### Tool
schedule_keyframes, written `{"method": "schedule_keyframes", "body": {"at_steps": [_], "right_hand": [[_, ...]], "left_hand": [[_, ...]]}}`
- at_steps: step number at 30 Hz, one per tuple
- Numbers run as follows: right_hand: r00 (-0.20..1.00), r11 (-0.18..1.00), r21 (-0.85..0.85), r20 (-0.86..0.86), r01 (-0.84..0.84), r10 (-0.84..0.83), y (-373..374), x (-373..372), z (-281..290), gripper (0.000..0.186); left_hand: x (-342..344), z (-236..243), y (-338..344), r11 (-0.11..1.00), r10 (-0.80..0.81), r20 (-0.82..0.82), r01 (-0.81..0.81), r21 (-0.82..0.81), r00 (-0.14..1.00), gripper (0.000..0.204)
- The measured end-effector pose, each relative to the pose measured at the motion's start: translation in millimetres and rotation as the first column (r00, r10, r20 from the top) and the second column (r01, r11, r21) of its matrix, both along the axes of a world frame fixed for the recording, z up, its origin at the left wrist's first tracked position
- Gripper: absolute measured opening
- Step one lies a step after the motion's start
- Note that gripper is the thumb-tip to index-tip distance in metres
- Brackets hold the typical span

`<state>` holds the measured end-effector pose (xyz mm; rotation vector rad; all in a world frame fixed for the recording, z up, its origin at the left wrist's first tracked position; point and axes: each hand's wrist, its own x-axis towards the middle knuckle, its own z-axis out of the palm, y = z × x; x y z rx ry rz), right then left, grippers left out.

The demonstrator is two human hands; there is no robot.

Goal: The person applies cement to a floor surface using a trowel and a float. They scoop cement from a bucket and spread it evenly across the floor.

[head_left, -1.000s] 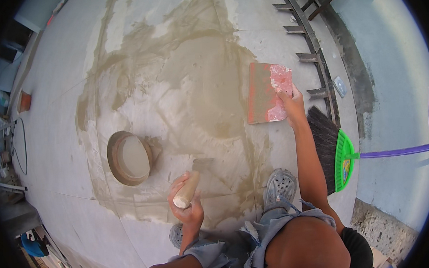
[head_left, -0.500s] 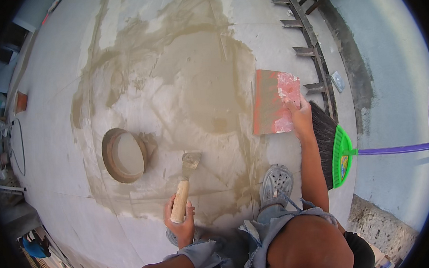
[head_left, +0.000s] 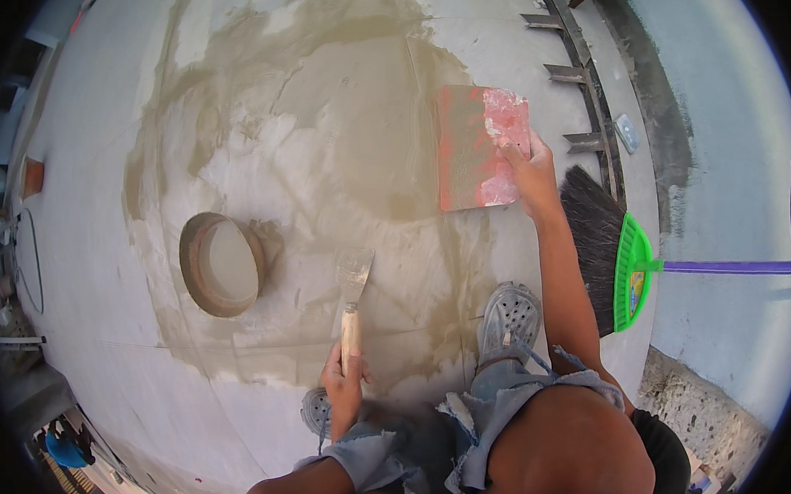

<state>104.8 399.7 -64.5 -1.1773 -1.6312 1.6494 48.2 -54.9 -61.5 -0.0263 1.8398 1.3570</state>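
My left hand (head_left: 344,390) is closed round the wooden handle of a putty knife (head_left: 351,325), whose smeared metal blade points away from me over the floor. Farther off to the right, my right hand (head_left: 532,175) grips the edge of a flat red spreader (head_left: 463,149). Grey-brown paste coats much of its face, and whitish residue covers the part by my fingers. The spreader's left edge overlaps a patch of grey-brown paste (head_left: 361,97) spread on the floor; I cannot tell whether it touches. A round, paste-stained bowl (head_left: 199,295) with pale grey contents stands left of the knife.
A broom (head_left: 595,247) with black bristles, a green head and a purple handle lies right of my right forearm. Beyond it, a dark metal frame with short bars (head_left: 600,115) runs along the blue wall (head_left: 723,185). My grey clogs (head_left: 510,317) rest on the floor.
My right hand has carried the red spreader left, onto the edge of the paste patch. My left hand has shifted slightly right and forward, turning the putty knife more upright in view.
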Motion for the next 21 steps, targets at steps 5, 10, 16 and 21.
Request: {"method": "schedule_keyframes", "body": {"at_steps": [5, 10, 16, 21], "right_hand": [[0.998, 0.996, 0.084, 0.049, -0.029, 0.025, -13.6, 40.8, 27.2, 0.045], [0.992, 0.976, 0.21, 0.124, -0.057, 0.032, -25.7, 52.3, 60.7, 0.044], [0.996, 0.959, 0.283, 0.086, 0.012, -0.038, -19.7, 53.4, 56.8, 0.045], [0.998, 0.962, 0.274, 0.058, 0.016, -0.034, -24.6, 51.8, 57.2, 0.043]], "left_hand": [[5.4, 8.5, 5.8, 0.997, 0.07, -0.006, -0.07, 0.027, 0.998, 0.036], [4.8, 5.4, 2.5, 0.999, -0.016, 0.129, 0.02, -0.029, 0.992, 0.039], [24.7, -21.7, 5.0, 0.976, -0.216, 0.008, 0.216, -0.033, 0.976, 0.043], [3.7, -8.3, 55.1, 0.955, -0.295, 0.062, 0.291, 0.063, 0.954, 0.048]]}}
